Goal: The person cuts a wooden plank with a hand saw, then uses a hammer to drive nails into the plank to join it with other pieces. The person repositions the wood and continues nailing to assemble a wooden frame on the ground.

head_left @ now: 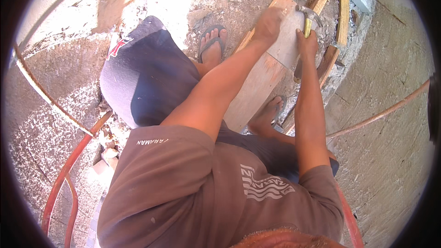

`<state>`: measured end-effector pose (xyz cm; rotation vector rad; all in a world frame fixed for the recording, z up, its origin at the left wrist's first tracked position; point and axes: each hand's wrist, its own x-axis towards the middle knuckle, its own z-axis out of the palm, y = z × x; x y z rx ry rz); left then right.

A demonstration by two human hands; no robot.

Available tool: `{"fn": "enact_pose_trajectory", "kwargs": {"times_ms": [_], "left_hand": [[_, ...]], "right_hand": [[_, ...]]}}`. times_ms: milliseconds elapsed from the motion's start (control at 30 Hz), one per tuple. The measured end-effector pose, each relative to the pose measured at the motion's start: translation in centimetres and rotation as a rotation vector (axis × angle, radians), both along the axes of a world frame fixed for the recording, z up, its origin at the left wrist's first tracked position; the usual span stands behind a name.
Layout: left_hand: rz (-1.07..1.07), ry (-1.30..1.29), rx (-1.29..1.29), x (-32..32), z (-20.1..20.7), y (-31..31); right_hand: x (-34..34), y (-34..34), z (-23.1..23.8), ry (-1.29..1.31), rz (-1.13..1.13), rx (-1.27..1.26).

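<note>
Where the pale board (252, 87) slants away, timber strips (343, 14) lie to its right and 2 sandalled feet (212, 53) flank it. Left hand (268, 25) blurred at the board's far end; cannot tell finger pose. Right hand (308, 43) wraps the hammer (307, 26) handle, just below its head.

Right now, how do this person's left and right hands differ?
The right hand grips a hammer just below its metal head; the left hand has no hammer, though whether it holds anything else is unclear. The left hand looks blurred; the right hand looks sharper. Both are bare and reach out beside the pale board.
</note>
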<state>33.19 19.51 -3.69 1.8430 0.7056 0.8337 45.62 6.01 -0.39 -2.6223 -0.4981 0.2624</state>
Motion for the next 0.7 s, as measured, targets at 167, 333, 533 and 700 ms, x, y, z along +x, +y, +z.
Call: {"fn": "enact_pose_trajectory", "kwargs": {"times_ms": [167, 333, 533, 700], "left_hand": [[0.232, 0.048, -0.569, -2.0, 0.3, 10.6], [0.147, 0.009, -1.028, -5.5, 3.2, 13.6], [0.022, 0.116, -0.868, -8.3, 5.7, 10.2], [-0.179, 0.195, -0.601, -10.8, 5.1, 8.1]], "right_hand": [[-0.1, 0.2, 0.3, 0.011, -0.006, -0.002], [-0.6, 0.7, 1.0, 0.042, 0.0, -0.003], [-1.1, 0.9, 1.2, 0.042, -0.041, -0.029], [-1.0, 1.1, 0.7, 0.041, -0.075, -0.047]]}}
